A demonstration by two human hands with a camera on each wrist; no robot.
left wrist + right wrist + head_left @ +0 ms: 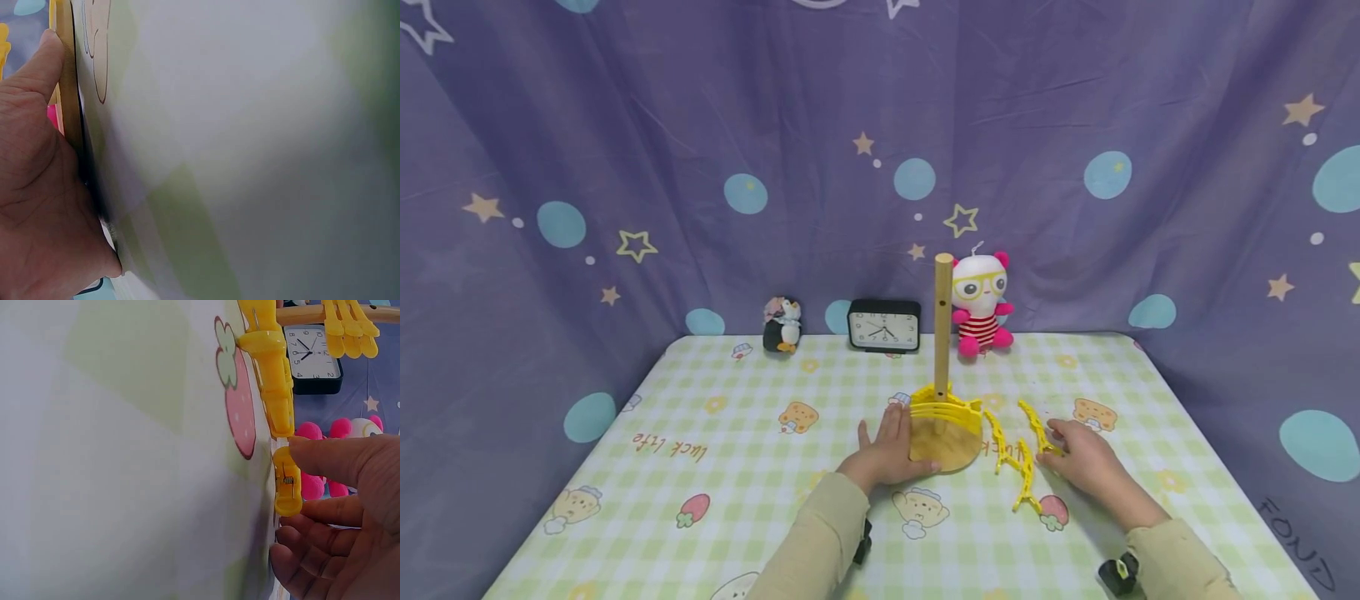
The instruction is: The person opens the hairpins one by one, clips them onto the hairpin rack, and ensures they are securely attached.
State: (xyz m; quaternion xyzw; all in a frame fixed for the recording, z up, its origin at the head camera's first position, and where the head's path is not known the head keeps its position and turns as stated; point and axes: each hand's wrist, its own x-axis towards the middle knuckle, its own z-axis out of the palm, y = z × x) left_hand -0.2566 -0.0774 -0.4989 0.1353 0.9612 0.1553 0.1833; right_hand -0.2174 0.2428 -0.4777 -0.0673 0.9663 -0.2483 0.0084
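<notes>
A wooden stand has an upright pole (943,325) on a round base (951,457). Yellow plastic arms (947,410) fan out around the lower pole. My left hand (887,452) rests against the base's left side, fingers extended, with the thumb (44,65) lying along the front edge. To the right, my right hand (1086,458) pinches the near end of a loose yellow arm with clothespin ends (1033,423). The right wrist view shows the sprung clip (287,481) between thumb and index finger. Two more loose yellow arms (1000,442) lie between this hand and the stand.
Along the back of the checked tablecloth (760,517) stand a penguin figure (783,325), a black alarm clock (884,326) and a pink and white plush toy (981,304). The plush sits right behind the pole. A purple curtain (820,100) hangs behind and at the sides.
</notes>
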